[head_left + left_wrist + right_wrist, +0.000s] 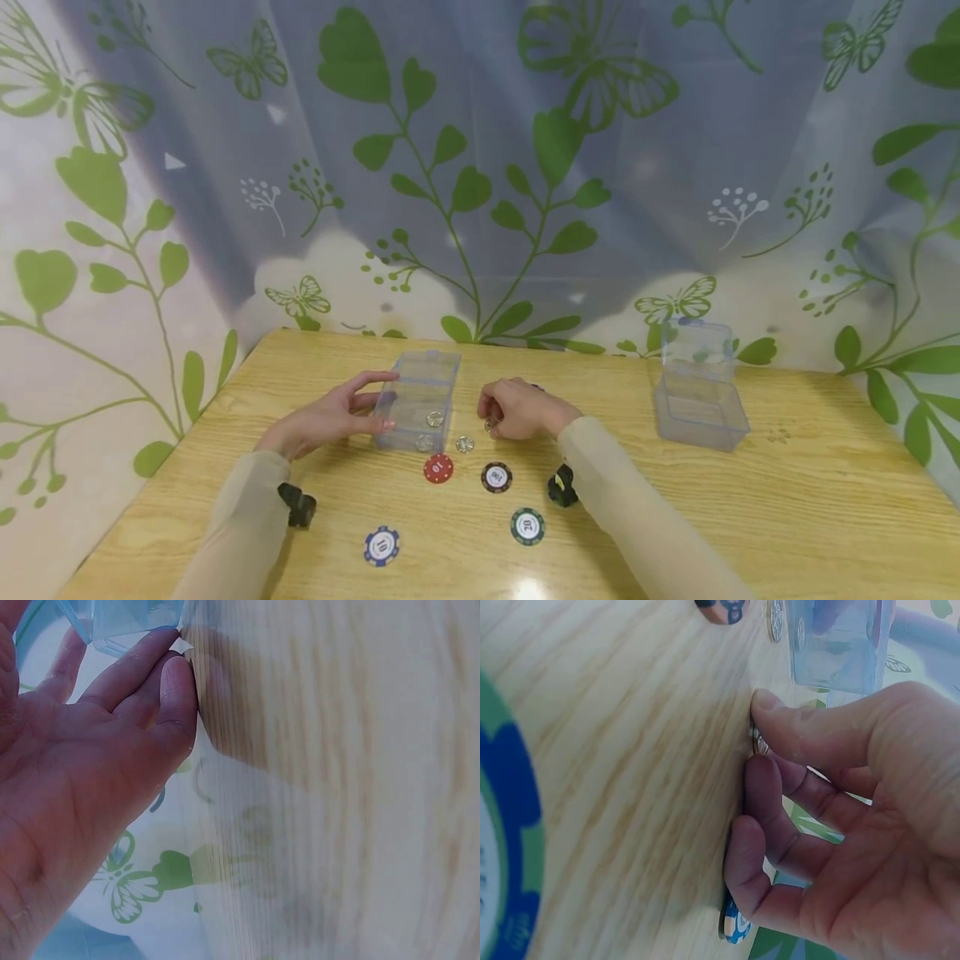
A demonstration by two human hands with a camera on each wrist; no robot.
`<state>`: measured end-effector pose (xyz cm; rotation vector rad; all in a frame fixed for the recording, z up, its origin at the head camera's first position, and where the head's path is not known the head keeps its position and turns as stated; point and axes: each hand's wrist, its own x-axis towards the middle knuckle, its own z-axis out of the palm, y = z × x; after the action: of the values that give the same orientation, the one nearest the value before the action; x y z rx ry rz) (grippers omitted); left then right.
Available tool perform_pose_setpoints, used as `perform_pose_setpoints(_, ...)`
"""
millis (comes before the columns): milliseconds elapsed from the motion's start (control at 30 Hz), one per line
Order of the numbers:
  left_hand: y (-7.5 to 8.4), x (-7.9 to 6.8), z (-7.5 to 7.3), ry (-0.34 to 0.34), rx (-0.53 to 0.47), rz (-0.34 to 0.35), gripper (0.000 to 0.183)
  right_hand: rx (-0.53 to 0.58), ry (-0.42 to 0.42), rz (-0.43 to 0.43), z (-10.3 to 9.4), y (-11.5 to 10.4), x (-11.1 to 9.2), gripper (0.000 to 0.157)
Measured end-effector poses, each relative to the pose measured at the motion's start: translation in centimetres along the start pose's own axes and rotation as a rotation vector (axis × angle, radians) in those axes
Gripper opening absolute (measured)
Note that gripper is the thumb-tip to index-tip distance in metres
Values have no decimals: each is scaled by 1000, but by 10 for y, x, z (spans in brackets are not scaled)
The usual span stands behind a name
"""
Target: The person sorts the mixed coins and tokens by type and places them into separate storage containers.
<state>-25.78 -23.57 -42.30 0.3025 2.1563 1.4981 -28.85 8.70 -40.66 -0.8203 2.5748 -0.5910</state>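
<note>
My left hand (330, 417) holds the left side of a clear plastic box (416, 392), thumb at the front and fingers toward the back. The box's lid lies open at the back. Two shiny coins (435, 419) show through the clear plastic. To the right of the box, my right hand (525, 407) pinches a coin (760, 740) between thumb and fingertips, down at the tabletop. Another coin (465, 444) lies on the table between box and hand. Just in front are a red poker chip (438, 468) and a black poker chip (497, 477).
A green chip (527, 527) and a blue chip (382, 546) lie nearer me. Beyond my right hand, a mostly hidden blue chip (736, 924) rests on the wooden table (615, 533). Another clear box (701, 421) stands open at the right. A patterned curtain (480, 167) hangs behind.
</note>
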Motion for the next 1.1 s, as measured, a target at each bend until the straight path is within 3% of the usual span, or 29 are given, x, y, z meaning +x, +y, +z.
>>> perform_pose_setpoints(333, 0, 0, 0, 1, -5, -4, 81, -16, -11, 14, 0, -3, 4, 18)
perform_pose_setpoints(567, 1, -1, 1, 6, 6, -5, 81, 29, -12, 21, 1, -1, 3, 38)
perform_pose_setpoints(1100, 1, -1, -1, -2, 15, 2, 84, 72, -10, -48, 4, -1, 0, 18)
